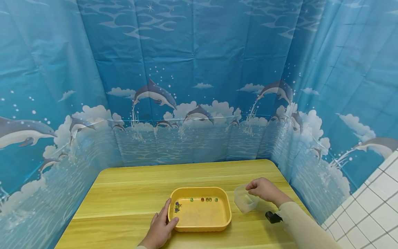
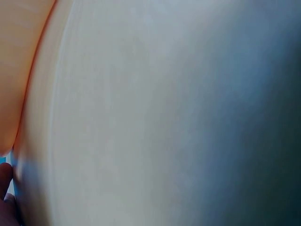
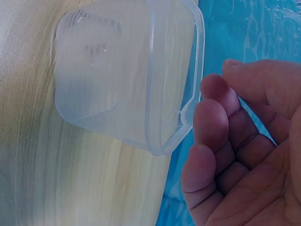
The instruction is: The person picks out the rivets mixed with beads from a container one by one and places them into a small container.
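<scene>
A yellow rectangular tray (image 1: 202, 229) sits on the table. Several small glass marbles (image 1: 209, 199) lie along its far side, and more marbles (image 1: 177, 207) cluster at its left end. My left hand (image 1: 160, 228) rests on the tray's left side, thumb over the near corner. Right of the tray stands a clear plastic container (image 1: 246, 204), with no marble visible in it. Above its right rim is my right hand (image 1: 265, 190). In the right wrist view, its curled fingers (image 3: 210, 122) and thumb are close together by the container's rim (image 3: 200, 70); whether they pinch something small is hidden.
The wooden table (image 1: 130, 193) has blue dolphin-print curtains (image 1: 192, 69) behind it and along its sides. White tiles (image 1: 373, 200) show at the lower right. A black device (image 1: 273, 217) is at the right wrist. Blurred pale fabric fills most of the left wrist view.
</scene>
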The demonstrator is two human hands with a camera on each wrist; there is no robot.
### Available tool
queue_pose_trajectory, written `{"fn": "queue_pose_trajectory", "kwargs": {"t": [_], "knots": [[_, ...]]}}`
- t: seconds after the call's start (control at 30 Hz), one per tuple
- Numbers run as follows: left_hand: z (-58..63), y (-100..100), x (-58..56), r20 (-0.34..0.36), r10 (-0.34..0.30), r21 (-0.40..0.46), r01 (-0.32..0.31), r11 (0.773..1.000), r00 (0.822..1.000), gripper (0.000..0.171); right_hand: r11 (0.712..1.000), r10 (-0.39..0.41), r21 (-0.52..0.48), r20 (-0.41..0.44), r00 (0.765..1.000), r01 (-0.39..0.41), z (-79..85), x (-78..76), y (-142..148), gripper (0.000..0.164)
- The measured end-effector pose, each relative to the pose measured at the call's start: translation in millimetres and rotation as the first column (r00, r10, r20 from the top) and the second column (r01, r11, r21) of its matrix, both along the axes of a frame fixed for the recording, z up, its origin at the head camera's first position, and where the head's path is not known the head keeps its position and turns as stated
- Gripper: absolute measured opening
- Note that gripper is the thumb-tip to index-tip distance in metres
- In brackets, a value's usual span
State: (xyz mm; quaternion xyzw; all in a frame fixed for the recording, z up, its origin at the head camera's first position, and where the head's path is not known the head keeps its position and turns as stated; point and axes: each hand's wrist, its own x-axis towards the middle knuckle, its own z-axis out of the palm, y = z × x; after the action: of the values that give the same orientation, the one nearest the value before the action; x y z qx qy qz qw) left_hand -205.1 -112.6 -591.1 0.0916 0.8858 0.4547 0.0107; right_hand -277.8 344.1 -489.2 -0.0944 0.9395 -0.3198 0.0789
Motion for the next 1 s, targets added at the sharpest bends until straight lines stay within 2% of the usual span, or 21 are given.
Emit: {"fn": "queue_pose_trajectory", "kwargs": {"t": [0.37, 0.57, 1.0], "knots": [[-2.0, 0, -2.1, 0.006, -0.003, -0.001, 0.003, 1.0, 1.0, 0.08, 1.0, 0.002, 0.012, -0.004, 1.0, -0.002, 5.3, -0.2, -8, 0.017], [1.0, 0, -1.6, 0.013, -0.004, 0.007, 0.004, 1.0, 1.0, 0.08, 1.0, 0.019, 0.008, -0.011, 1.0, -0.019, 10.3, -1.6, -21, 0.024], [2.9, 0, -0.8, 0.011, -0.011, 0.0, 0.011, 1.0, 1.0, 0.08, 0.998, 0.054, -0.029, -0.021, 0.998, -0.054, 16.7, -8.3, -54, 0.026]]}}
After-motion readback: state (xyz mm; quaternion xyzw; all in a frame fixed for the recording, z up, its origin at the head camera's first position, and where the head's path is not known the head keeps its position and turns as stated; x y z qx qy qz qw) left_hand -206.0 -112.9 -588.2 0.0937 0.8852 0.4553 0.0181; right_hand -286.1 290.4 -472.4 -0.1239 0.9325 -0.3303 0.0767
